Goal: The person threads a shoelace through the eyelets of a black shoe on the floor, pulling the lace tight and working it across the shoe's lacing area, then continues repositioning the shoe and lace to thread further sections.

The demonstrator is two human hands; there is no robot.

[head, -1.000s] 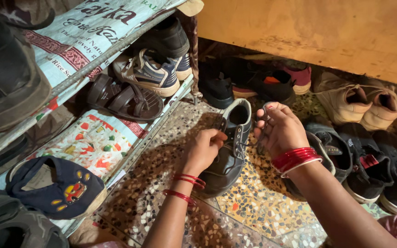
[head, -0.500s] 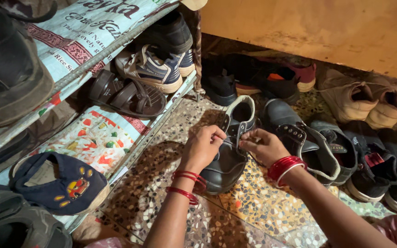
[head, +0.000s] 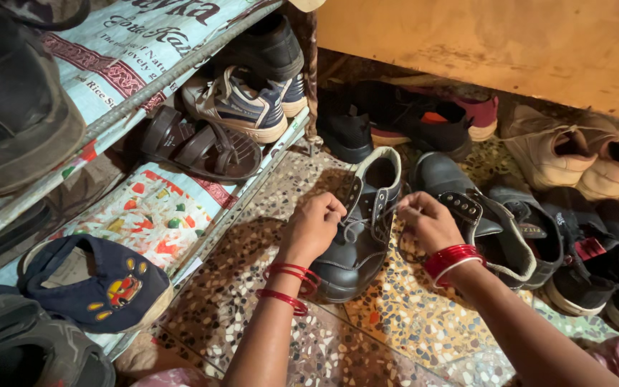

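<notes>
Black leather shoe [head: 358, 236] lengthwise, toe toward viewer, both hands [head: 314, 228] [head: 428, 221] pinching its laces [head: 367, 218]

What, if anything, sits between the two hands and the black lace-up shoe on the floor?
Nothing visible does. The left hand rests on the black lace-up shoe at its laces, and the right hand pinches a lace at its right side. The second black shoe lies behind the right hand, beside the first.

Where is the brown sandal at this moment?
In the head view, the brown sandal lies upper left on the rack shelf, just below the white sneaker and left of the black shoe on the floor.
</notes>
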